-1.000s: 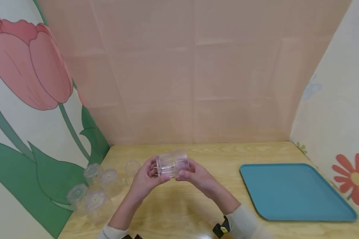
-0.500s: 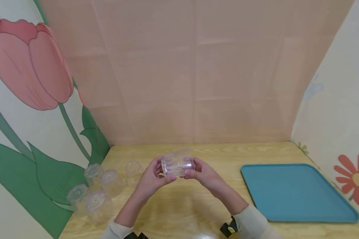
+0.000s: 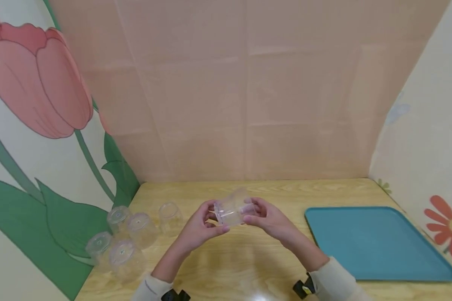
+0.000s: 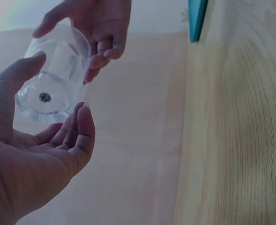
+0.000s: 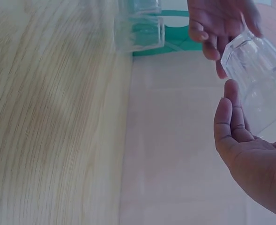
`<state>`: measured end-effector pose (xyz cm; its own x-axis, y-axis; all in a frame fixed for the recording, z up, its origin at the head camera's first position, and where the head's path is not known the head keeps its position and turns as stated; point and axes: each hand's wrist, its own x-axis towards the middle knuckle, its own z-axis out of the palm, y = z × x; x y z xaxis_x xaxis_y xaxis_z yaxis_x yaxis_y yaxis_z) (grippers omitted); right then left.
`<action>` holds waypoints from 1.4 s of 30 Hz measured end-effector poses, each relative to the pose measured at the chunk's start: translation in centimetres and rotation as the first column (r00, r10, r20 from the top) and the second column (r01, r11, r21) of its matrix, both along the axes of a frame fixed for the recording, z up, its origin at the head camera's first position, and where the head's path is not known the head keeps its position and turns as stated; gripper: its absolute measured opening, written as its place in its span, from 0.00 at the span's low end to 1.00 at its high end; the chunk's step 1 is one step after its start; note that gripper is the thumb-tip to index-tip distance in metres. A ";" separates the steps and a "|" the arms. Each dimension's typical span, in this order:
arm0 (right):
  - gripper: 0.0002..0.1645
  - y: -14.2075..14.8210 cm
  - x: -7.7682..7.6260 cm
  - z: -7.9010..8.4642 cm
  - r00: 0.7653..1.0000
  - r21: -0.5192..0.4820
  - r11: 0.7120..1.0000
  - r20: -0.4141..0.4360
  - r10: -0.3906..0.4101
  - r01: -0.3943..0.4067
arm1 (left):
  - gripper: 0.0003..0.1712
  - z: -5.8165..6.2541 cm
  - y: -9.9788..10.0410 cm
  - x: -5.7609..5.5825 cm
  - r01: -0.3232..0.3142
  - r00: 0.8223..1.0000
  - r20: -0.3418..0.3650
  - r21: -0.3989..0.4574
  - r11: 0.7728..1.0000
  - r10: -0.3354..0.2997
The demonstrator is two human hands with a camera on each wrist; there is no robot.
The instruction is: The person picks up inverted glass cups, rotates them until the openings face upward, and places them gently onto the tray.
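One clear cup is held above the wood-grained table, midway between its left and right edges and tilted nearly onto its side. The left hand grips the base end between thumb and fingers; the right hand grips the rim end likewise. For good control, apply light, even pressure from both ends, as the walls are likely to slip; place no finger inside the rim. Five inverted cups stand near the table's left edge. A blue tray lies toward the right edge. A creased pink sheet backs the far edge; floral panels flank both sides.
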<state>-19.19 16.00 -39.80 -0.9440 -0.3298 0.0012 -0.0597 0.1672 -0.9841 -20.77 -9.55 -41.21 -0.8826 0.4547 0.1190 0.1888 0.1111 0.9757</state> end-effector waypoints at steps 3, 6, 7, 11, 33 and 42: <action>0.49 0.8 0.0 0.0 1.000 0.006 1.000 -0.006 -0.007 0.007 | 0.45 0.1 -0.2 -0.1 0.005 1.000 -0.007 -0.029 1.000 -0.005; 0.50 1.7 0.1 0.0 1.000 0.028 0.999 -0.009 -0.021 0.022 | 0.44 0.1 -0.5 -0.2 -0.004 0.999 -0.042 -0.081 0.997 0.001; 0.50 2.0 0.1 0.0 1.000 0.034 0.999 -0.008 -0.023 0.023 | 0.43 0.1 -0.6 -0.3 -0.011 0.998 -0.057 -0.098 0.995 0.006; 0.51 3.3 0.4 0.1 0.999 0.081 0.996 -0.004 -0.037 0.037 | 0.38 -0.1 -1.1 -0.4 -0.059 0.993 -0.114 -0.158 0.986 0.042; 0.48 9.9 1.7 1.0 0.995 0.308 0.947 -0.067 -0.069 0.087 | 0.36 -0.1 -3.3 -0.3 -0.322 0.945 -0.198 -0.421 0.848 0.261; 0.49 12.1 1.8 1.1 0.992 0.401 0.908 -0.078 -0.101 0.124 | 0.35 0.2 -4.9 -0.7 -0.366 0.928 -0.255 -0.497 0.787 0.272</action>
<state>-17.35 28.12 -38.75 -0.9771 -0.2048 -0.0578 -0.0682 0.5584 -0.8267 -21.51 -14.48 -40.98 -0.9781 0.1841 0.0975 0.1983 0.6796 0.7062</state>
